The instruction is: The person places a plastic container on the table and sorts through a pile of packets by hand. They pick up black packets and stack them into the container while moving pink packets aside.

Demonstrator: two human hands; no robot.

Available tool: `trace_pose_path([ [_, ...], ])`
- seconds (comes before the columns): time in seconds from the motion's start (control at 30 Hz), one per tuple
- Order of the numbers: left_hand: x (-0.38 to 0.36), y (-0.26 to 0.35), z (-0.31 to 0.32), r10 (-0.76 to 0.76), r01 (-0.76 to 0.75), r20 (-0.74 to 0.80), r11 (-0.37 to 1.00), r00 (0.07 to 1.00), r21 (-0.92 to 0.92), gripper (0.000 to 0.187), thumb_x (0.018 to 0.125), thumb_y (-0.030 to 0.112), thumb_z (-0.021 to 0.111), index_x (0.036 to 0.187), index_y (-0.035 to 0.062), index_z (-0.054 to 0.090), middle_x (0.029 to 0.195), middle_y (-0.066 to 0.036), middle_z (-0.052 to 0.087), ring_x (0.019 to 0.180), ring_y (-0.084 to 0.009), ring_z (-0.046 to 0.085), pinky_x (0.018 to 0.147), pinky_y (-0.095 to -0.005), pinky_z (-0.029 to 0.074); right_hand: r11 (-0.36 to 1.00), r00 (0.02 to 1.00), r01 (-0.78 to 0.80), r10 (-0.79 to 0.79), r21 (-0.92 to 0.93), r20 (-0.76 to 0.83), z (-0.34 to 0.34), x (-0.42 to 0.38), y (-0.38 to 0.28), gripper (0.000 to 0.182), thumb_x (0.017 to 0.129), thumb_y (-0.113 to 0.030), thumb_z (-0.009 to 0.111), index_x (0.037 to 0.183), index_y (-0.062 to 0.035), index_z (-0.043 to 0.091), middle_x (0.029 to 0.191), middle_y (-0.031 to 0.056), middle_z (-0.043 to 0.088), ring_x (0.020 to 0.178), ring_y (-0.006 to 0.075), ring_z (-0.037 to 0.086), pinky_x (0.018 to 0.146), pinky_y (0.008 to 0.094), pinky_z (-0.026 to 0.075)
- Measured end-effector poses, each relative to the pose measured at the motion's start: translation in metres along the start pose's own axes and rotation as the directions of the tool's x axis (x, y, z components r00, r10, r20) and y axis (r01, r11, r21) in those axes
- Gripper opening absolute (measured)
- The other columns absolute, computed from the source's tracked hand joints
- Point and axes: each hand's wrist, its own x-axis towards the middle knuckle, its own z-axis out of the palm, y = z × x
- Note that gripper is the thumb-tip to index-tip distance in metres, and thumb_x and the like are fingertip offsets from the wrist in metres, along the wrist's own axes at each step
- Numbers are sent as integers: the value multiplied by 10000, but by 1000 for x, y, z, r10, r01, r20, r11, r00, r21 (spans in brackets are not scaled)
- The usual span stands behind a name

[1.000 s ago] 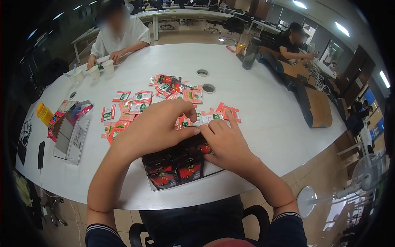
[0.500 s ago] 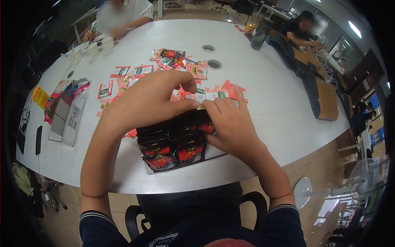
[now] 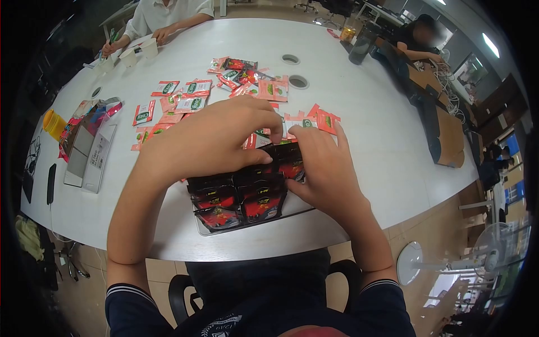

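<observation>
Black and red sachets [image 3: 261, 201] stand in overlapping rows on a flat tray [image 3: 297, 212] near the table's front edge. My left hand [image 3: 224, 135] arches over the back of these rows, fingers bent, with its thumb on a black packet's top edge. At the right end of the rows, my right hand [image 3: 323, 163] has its thumb and fingers around a black and red sachet [image 3: 290, 163]. Loose pink and white sachets [image 3: 191, 104] lie scattered behind my hands, with a few dark ones [image 3: 241, 65] among them.
A grey box [image 3: 96, 160] with colourful packs and a yellow cup [image 3: 54, 124] stand at the left. Paper cups [image 3: 128, 58] are near a person [image 3: 168, 19] across the table. Cardboard [image 3: 443, 135], a dark bottle [image 3: 362, 45] and another person [image 3: 418, 39] are at the right.
My right hand has moved slightly right, and my left hand's fingers have shifted right over the packets. The person across the table has changed posture.
</observation>
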Motion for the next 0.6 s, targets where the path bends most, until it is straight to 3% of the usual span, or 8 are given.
trace_pose_path([
  [0.17,3,0,4,12,-12,15,1000,1000,-6,208,857,133,824,993,47,692,1337,-103,632,1278,-328,593,1087,-436,481,999,999,-32,32,25,-3,2,-2,1,816,697,-215,901,1391,-47,506,1269,153,614,1222,360,600,1211,597,295],
  [0.27,2,0,9,67,-65,-85,998,994,26,200,839,122,838,960,48,695,1360,-103,626,1300,-333,581,1102,-441,478,998,999,-50,50,36,14,2,-2,1,823,701,-218,896,1401,-43,501,1300,160,604,1234,367,596,1210,596,295],
  [0.6,0,0,14,69,-67,-32,997,997,40,144,832,133,840,829,55,719,1427,-106,618,1363,-321,556,1138,-429,465,997,997,-74,74,25,-2,4,-3,1,885,698,-237,919,1445,-44,484,1346,172,601,1264,367,591,1209,592,300],
])
